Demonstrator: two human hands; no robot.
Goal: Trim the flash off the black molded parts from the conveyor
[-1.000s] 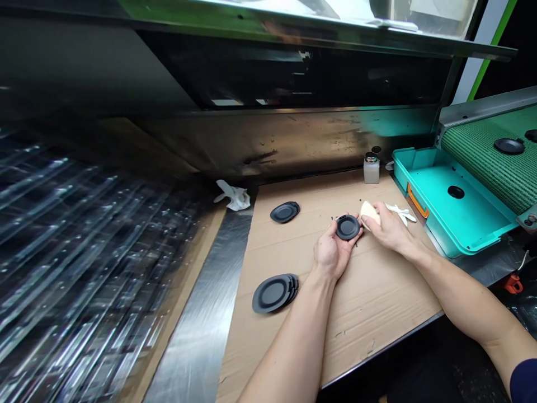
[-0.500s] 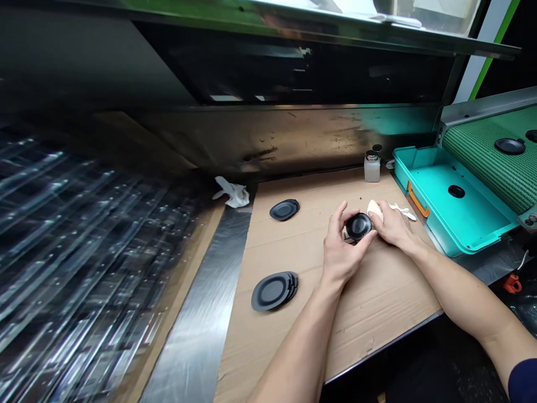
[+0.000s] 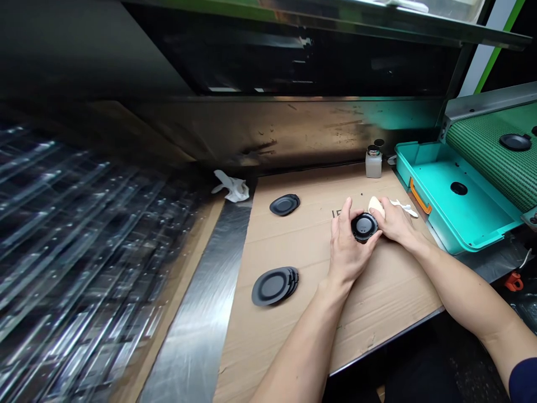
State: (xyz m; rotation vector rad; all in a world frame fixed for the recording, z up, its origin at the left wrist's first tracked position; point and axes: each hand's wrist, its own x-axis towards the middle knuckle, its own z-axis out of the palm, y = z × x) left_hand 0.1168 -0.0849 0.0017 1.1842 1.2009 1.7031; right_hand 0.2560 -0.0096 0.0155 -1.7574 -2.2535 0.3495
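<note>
My left hand (image 3: 349,240) grips a round black plastic part (image 3: 364,226) by its rim, thumb on the near side and fingers on the far side. The part's face is turned up towards me, and small holes and clips show along its edge. Close against its right side, my right hand (image 3: 396,219) is closed on a pale cream pad (image 3: 376,206), perhaps a sponge or folded cloth. On the cardboard sheet (image 3: 310,263) to the left lie a small stack of black discs (image 3: 285,205) and, nearer me, a larger fanned stack of black discs (image 3: 274,286).
A clear bottle with a metal top (image 3: 373,162) stands at the back. Right of the cardboard is a turquoise tray (image 3: 474,242) holding one black piece, beside a green conveyor belt (image 3: 482,126). A crumpled white glove or cloth (image 3: 232,186) and stacked clear plastic trays (image 3: 84,252) are on the left.
The black part in my left hand has shifted slightly right and now shows a different face, with holes visible. Printed letters on the cardboard are uncovered. My right hand still holds the pad.
</note>
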